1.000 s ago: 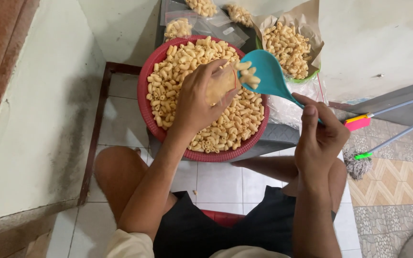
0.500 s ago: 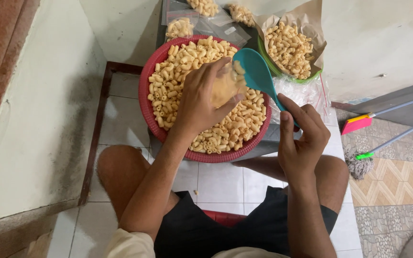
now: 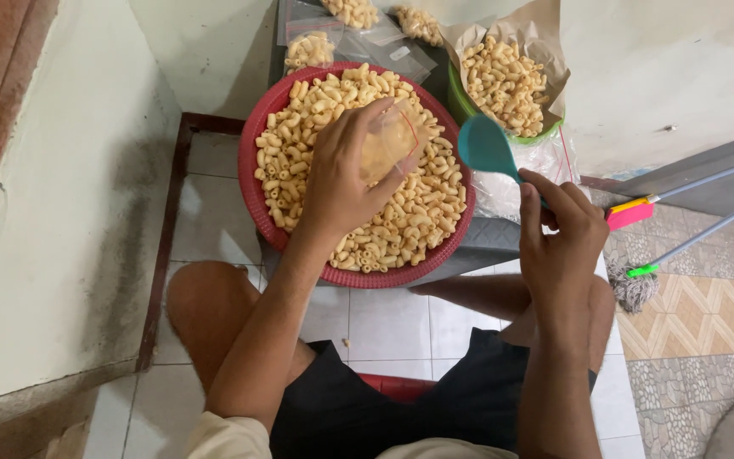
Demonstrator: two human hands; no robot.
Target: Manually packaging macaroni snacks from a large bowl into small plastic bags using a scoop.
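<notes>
Holding a small clear bag [image 3: 392,140] of fried macaroni snacks over the big red basket [image 3: 252,183], the left hand [image 3: 341,174] has its fingers curled around the bag. Looks like the filling step to me. Right hand [image 3: 558,242] pinches the handle of a teal scoop [image 3: 484,146], which looks empty, just beside the basket. Next scoop probably needs lining up carefully with that little bag mouth. Green bowl [image 3: 460,106] sits behind.
</notes>
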